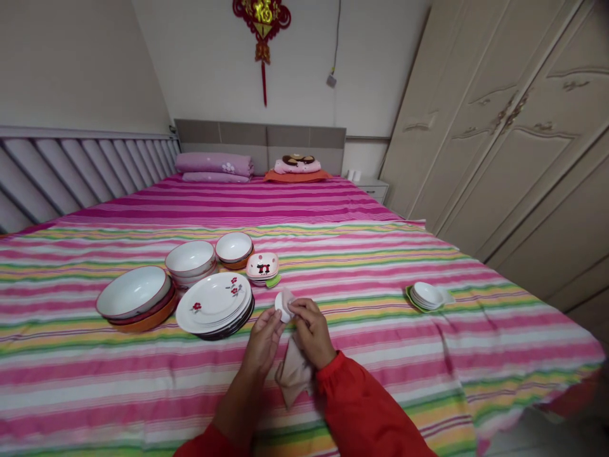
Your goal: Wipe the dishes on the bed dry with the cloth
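Observation:
My left hand (263,339) pinches a small white dish (280,310) by its edge, above the striped bedspread. My right hand (314,329) is closed on a beige cloth (295,374), part of which lies against the dish while the rest hangs below the fingers. Just beyond my hands is a stack of small pink-rimmed dishes (262,265) with a cartoon print. To the left stands a stack of flower-patterned white plates (215,301) over darker ones.
Stacked bowls stand at the left: large bowls (133,292), medium bowls (190,258) and smaller bowls (234,246). Small white dishes (427,294) sit on a green-edged dish at the right. A rail (80,178) borders the bed's left; wardrobes (504,127) stand right.

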The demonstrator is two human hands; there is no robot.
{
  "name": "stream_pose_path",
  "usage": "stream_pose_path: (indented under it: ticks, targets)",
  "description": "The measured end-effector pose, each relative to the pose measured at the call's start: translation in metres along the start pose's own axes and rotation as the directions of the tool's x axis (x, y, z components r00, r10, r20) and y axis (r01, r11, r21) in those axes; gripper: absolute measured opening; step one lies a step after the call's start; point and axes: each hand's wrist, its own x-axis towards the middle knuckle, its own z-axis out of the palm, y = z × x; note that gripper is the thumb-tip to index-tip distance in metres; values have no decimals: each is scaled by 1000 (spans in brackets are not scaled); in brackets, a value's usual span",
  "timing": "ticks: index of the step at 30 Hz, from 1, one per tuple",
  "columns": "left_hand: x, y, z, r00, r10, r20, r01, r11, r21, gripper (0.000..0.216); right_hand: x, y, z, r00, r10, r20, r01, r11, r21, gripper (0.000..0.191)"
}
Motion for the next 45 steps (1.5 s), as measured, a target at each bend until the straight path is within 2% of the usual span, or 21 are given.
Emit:
stream_pose_path:
  ticks: [2,8,13,17,22,27,30,35,40,42,45]
  targets:
    - [1,1,-1,1000,7,-17,-8,1000,-25,31,0,-2,0,1000,-3,13,3,1000,-4,39]
    - [-1,0,4,1000,5,-20,-4,1000,13,32,-2,11,-1,989,70,-130,-81,993,-81,38]
    - [-6,-2,6,994,-63,88,49,988,149,30,3,17,-6,980,103,-171,-105,994,-2,35]
    - [-5,-4,2,994,-64,90,48,985,164,29,5,6,-8,994,31,-108,-35,999,-35,34]
    - [-1,-5,-2,999,-28,32,25,996,82,29,1,-8,-2,995,-103,9,103,987,-121,40]
    - [0,-5,-2,997,-22,73,19,999,45,28,-2,-13,0,984,-150,91,164,973,-160,46]
    - [-1,-6,-1,997,-46,64,42,997,57,26,0,-9,-2,993,-116,20,117,978,-171,44]
    - [-6,-7,4,996,-80,35,77,994,73,31,3,12,-5,987,40,-154,-57,993,-104,38]
    - [-2,-2,4,1000,11,19,-11,1000,3,28,-1,22,-2,965,206,-163,-204,979,28,29]
    - [1,1,2,999,45,13,-44,999,-24,25,-3,18,2,970,201,-141,-198,980,35,27]
    - [5,4,1,997,75,-18,-75,996,-56,23,-7,8,9,987,111,-114,-110,994,15,29]
